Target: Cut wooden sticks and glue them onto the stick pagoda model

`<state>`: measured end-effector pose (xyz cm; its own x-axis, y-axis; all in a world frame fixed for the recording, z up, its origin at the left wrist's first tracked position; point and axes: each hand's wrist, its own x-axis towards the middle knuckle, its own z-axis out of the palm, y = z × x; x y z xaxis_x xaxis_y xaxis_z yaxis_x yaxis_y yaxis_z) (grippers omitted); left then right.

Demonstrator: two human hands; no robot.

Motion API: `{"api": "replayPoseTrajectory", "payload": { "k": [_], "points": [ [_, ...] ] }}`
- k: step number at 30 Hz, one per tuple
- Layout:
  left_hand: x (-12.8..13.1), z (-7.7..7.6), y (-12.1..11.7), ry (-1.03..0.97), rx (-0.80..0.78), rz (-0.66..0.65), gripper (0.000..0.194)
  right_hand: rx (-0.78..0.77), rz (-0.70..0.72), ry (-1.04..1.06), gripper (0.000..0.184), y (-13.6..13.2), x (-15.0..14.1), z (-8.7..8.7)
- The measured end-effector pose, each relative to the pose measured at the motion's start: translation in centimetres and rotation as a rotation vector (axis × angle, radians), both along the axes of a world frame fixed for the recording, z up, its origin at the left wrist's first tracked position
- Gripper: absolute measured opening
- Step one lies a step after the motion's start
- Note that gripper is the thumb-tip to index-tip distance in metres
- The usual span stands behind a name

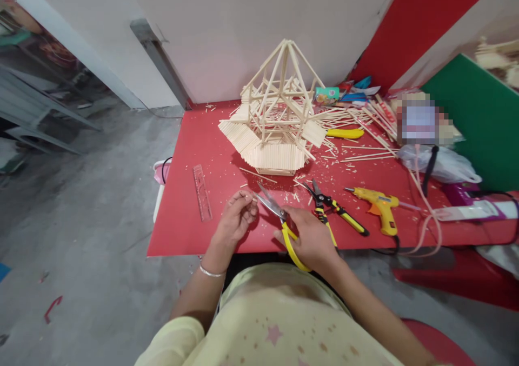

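My right hand point(310, 236) is closed round the yellow handles of a pair of scissors point(291, 244). Their silver blades are spread apart and point up and left, close to the fingertips of my left hand point(240, 212). Those fingers are pinched together on a short, pale wooden stick point(254, 198), mostly hidden by the fingers, with its end at the blades. Beyond both hands stands a model point(279, 158) built of thin wooden sticks, with a pointed open frame on top and slatted panels around its lower part.
Right of the scissors lie pruning shears point(338, 209) and a yellow glue gun point(379, 206). A clear ruler point(201, 193) is at the left on the red table point(178, 231). Loose sticks point(365, 155), a yellow-handled tool point(344, 133) and a plastic bag point(441, 163) lie farther right, among scattered clippings.
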<state>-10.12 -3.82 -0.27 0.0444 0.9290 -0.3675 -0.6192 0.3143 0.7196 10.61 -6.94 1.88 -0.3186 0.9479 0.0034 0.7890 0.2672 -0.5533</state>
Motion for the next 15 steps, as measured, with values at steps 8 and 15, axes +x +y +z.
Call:
{"api": "replayPoseTrajectory", "payload": {
  "k": [8, 15],
  "points": [
    [0.8, -0.3, -0.6, 0.05, 0.08, 0.002, 0.035, -0.01, 0.014, -0.031, 0.055, -0.1, -0.4, -0.4],
    [1.4, -0.4, -1.4, 0.284, 0.166, 0.037, 0.025, 0.007, 0.002, -0.044, 0.051, -0.5, -0.4, -0.5]
  ]
}}
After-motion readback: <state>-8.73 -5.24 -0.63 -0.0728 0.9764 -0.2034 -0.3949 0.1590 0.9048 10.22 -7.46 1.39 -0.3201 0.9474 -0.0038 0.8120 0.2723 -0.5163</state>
